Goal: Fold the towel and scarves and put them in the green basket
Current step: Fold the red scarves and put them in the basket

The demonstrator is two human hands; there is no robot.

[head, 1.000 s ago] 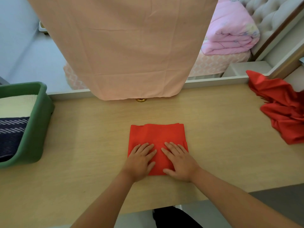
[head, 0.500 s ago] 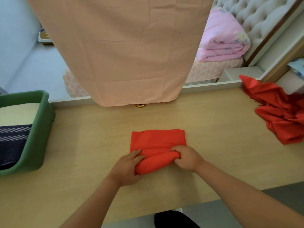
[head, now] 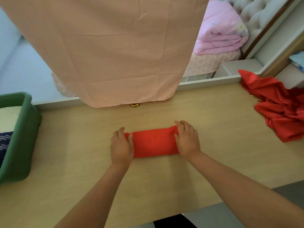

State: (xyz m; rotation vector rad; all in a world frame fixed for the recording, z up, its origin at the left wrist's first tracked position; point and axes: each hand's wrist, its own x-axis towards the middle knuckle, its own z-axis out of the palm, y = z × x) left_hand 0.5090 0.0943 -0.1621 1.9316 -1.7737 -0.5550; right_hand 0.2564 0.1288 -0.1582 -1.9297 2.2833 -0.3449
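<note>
On the bench (head: 82,145), the green basket (head: 21,145) sat far left and a crumpled red scarf (head: 279,112) far right. Between them lay the folded red scarf (head: 154,143), our left grip (head: 121,145) and right grip (head: 187,139) curled round its two ends.

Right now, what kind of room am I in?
Most likely a bedroom: a bed with a tufted headboard and a folded pink quilt shows beyond the wooden table, and a green basket sits at the table's left end.

Matt cloth scarf (head: 154,143), wood-grain tbl (head: 74,145)
</note>
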